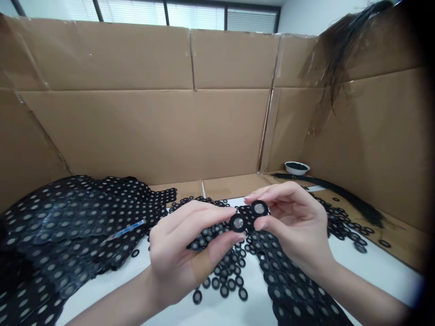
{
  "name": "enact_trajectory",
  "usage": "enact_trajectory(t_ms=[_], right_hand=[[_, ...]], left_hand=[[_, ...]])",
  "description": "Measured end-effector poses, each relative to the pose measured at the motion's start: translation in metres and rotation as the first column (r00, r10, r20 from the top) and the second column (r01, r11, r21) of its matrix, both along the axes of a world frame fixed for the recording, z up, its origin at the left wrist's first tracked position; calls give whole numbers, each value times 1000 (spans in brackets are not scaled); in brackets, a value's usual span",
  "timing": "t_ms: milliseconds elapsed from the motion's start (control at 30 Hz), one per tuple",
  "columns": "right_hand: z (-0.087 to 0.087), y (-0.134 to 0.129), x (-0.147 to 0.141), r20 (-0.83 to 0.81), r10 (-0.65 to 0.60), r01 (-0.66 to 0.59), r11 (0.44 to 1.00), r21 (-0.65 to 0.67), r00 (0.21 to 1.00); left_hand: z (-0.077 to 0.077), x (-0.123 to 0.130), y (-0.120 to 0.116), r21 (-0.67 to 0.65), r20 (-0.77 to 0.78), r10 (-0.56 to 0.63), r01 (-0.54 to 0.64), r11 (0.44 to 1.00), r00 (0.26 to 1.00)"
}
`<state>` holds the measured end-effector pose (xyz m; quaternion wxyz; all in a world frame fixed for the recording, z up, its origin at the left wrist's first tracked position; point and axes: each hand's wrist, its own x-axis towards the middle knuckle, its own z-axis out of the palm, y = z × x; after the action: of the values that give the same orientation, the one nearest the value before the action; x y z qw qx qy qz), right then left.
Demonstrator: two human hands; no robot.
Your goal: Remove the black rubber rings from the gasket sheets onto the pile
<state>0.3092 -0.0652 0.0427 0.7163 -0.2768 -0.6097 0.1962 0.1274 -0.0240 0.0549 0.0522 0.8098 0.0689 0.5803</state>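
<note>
My left hand (190,244) pinches a small black ring with a pale centre (238,222) between thumb and index finger. Slightly higher and to the right, my right hand (295,226) grips a similar black ring (259,208) the same way. The two rings are side by side, very close; whether they touch I cannot tell. Beneath my hands lie many loose black rings (224,290) on the white surface (251,276). A strip of joined black rings (295,290) runs from behind the held rings to the lower right.
A large black sheet of joined discs (88,226) covers the left side, with a blue clear tube (127,229) on it. At the back right are a white bowl (297,168) of dark material and a long black bundle (350,194). Cardboard walls (136,131) surround the surface.
</note>
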Motion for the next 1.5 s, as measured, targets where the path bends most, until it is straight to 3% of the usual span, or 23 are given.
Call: enact_trajectory(t_ms=[333,600,833,1167,1500], right_hand=[[2,9,-3,-14,109,-108,994,30,994],[0,24,-5,-29,87,-87,996,10,996],[3,21,-8,-25,141,-140,990,26,990],[9,19,-6,29,27,-29,998,58,999],[15,5,-3,179,-283,243,945,218,942]], left_hand=[[2,0,10,138,66,90,-99,986,994],[-4,1,37,171,96,79,-95,981,992],[1,-4,36,192,106,90,-109,975,990],[2,-5,33,214,92,100,-118,970,991],[2,-8,35,194,96,101,-118,974,990]])
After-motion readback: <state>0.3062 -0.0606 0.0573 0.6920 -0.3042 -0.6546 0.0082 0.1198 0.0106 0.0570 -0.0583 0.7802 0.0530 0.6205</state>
